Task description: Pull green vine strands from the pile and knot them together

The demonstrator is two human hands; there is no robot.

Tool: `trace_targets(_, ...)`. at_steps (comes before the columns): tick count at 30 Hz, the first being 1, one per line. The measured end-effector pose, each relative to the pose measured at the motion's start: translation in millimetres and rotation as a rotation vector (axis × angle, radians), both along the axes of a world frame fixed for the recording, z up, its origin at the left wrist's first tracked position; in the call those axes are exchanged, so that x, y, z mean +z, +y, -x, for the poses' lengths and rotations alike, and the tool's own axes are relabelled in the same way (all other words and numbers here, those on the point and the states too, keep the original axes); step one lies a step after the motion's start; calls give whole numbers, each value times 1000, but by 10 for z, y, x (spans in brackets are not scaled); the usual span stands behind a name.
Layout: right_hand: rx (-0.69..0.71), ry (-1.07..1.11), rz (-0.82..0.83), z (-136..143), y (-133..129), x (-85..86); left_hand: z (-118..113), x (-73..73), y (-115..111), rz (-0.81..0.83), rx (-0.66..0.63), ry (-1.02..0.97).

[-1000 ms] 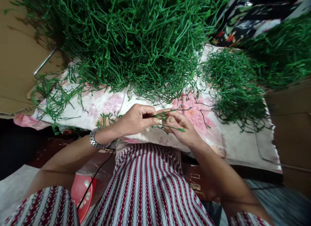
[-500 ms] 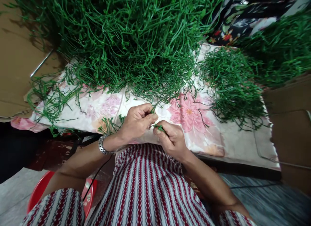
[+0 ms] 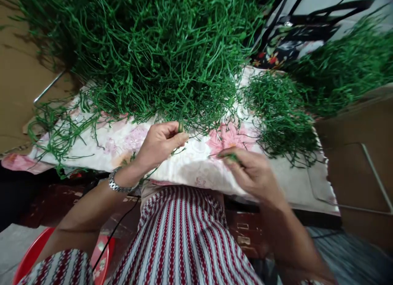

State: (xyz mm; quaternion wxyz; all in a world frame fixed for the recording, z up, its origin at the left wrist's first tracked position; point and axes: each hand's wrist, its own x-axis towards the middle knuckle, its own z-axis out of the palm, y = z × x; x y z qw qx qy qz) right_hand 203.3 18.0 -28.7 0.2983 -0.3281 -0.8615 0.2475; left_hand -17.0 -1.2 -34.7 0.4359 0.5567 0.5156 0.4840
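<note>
My left hand [image 3: 161, 142], with a metal watch on its wrist, is closed in a pinch around a green stem [image 3: 181, 127] that looks like artificial foliage. More stem tips poke out beneath that wrist. To the right, my right hand [image 3: 253, 170] is slightly blurred and pinches a small green sprig [image 3: 232, 157] between thumb and fingers. A gap lies between the hands, above the floral cloth [image 3: 196, 172]. Just beyond them rises a large heap of thin, branching green stems [image 3: 153, 60].
A smaller pile of green stems [image 3: 281, 117] lies at the right of the cloth, and loose stems [image 3: 66, 133] at the left. Cardboard [image 3: 359, 154] borders the right side, more cardboard [image 3: 21, 80] the left. A red basin [image 3: 30, 252] stands below at the lower left.
My hands have drawn apart: the right moved right with its green sprig, the left a little left. The whole view has shifted slightly.
</note>
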Motion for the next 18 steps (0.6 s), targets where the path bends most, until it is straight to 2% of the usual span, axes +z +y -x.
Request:
trace_targets(2, -238, -35, -156, -269, 253, 157, 37, -40, 11, 20, -12, 17)
trace_targets(4, -604, -117, -397, -555, 552, 266, 49, -49, 28, 28, -54, 28)
trace_targets(5, -723, -211, -472, -686, 702, 292, 47, -42, 38, 29, -71, 26)
trace_targets(6, -726, -374, -449, -794, 837, 297, 43, -28, 50, 31, -85, 21)
trace_targets(7, -782, -504, -493, -870, 944, 283, 39, -10, 64, 36, -99, 18)
trace_targets(9, -769, -694, -498, -894, 1039, 221, 33, 32, 95, 35, -132, 20)
trace_targets(11, -674, -632, -534, -734, 951, 142, 24, 78, 128, -2, -161, 31)
trace_targets(13, -426, -385, -477, -425, 729, 58, -9, 128, 159, -70, -174, 54)
trace_targets(15, -52, -185, -183, -54, 481, -45, -74, 185, 187, -140, -169, 79)
trace_targets(16, 83, -139, -96, 122, 380, -108, -112, 217, 200, -163, -168, 93)
trace_targets(18, 172, 50, -46, 396, 253, -243, -174, 283, 223, -199, -197, 127)
